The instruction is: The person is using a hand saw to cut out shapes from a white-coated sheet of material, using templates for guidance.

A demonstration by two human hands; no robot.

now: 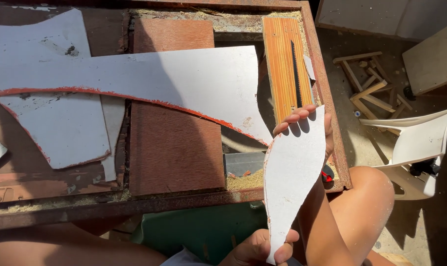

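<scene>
Where the near edge of the rusty workbench (134, 209) meets the person's knees, a curved white offcut (292, 172) is held upright between both hands. The right hand (307, 120) grips its far, wide end, fingertips (295, 118) curled over the top edge; the left hand (260, 249) pinches its near, narrow tip between thumb and fingers. Both hands are closed on this piece, which stands just right of centre, over the bench's near right corner.

On the bench, a large white panel with a red-stained curved edge (149, 81) lies across two reddish-brown boards (174, 148). Further white cut pieces (51, 123) lie at the left. At the far right, an orange striped plank (285, 64) carries a dark saw blade (296, 66) along its length. Sawdust (243, 181) collects along the frame. Right of the bench, on the ground, stand a white plastic chair (420, 143) and a pile of wooden scraps (368, 88).
</scene>
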